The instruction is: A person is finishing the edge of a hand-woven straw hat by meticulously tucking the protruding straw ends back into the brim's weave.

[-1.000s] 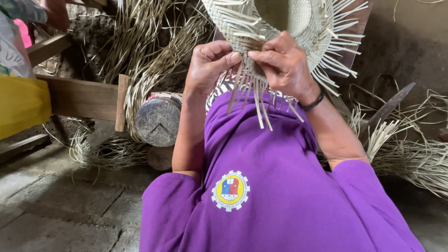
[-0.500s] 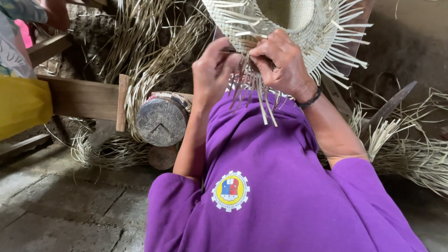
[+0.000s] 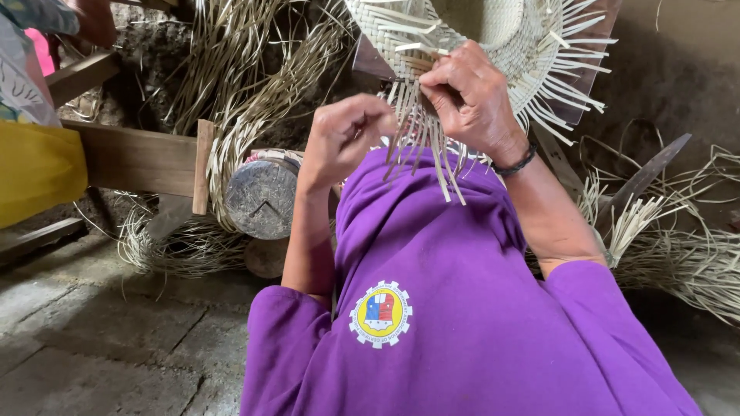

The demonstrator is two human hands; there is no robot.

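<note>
My right hand (image 3: 474,96) pinches loose pale straw strands (image 3: 420,142) at the brim edge of the half-woven straw hat (image 3: 493,31), held up ahead of my chest. My left hand (image 3: 343,135) is curled narrow just beside it, fingertips touching the same fringe. To weave this well, I judge each strand should be pulled snug and kept flat, with none crossing. Below the hands hangs my purple shirt (image 3: 462,308); a round grey wooden block (image 3: 260,198) and heaps of dry straw (image 3: 231,92) lie beyond on the floor
</note>
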